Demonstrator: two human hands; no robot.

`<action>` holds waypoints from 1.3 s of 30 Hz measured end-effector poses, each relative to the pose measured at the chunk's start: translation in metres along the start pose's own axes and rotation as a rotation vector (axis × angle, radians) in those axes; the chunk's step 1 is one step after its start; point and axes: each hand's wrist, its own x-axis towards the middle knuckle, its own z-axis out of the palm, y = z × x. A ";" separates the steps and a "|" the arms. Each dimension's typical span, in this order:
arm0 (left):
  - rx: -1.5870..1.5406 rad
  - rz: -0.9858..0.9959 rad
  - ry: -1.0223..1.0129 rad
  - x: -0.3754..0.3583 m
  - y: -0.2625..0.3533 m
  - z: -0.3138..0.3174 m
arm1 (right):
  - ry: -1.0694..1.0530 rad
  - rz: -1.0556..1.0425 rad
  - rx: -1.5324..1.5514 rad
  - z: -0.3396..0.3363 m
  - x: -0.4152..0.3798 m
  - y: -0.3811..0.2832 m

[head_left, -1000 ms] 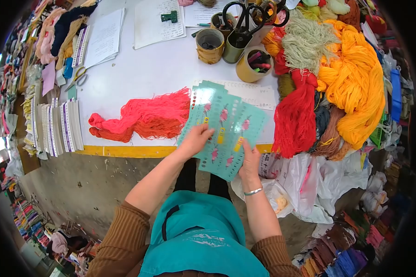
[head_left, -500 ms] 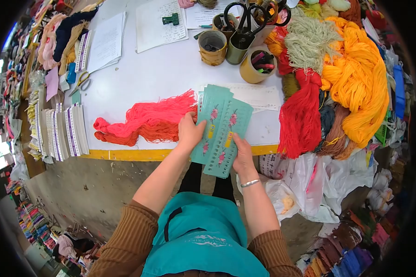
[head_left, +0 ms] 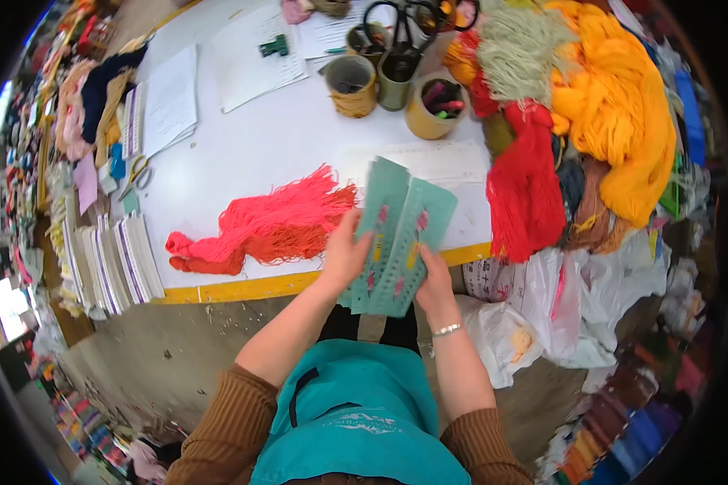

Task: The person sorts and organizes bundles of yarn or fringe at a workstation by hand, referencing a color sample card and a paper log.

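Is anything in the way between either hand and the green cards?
Nothing visible: the left hand and right hand both touch the green cards directly, one at each side.

Bright, mostly even light, with a round, dark-rimmed fisheye view.
The flat white worktop with a yellow front edge [head_left: 243, 149] is pale and evenly lit, its shadows faint and soft; the grey-brown concrete floor [head_left: 154, 364] below looks dimmer. Blown-out white patches [head_left: 10, 305] glare at the far left. The flat green cards with pink flower motifs [head_left: 398, 242] are slightly smeared, their small markings indistinct. Toward the black surround shapes stretch and lean, and the multicoloured yarn bundles at lower right [head_left: 598, 436] blur softly.
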 end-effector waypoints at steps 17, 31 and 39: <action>-0.041 0.039 -0.061 -0.010 -0.083 -0.041 | 0.519 -0.118 0.112 -0.274 0.012 0.075; 0.252 0.114 0.047 -0.018 -0.069 -0.031 | 0.337 0.146 0.818 -0.340 0.262 0.118; 0.287 0.121 0.095 -0.024 -0.072 -0.029 | 0.460 -0.087 0.439 -0.368 0.306 0.130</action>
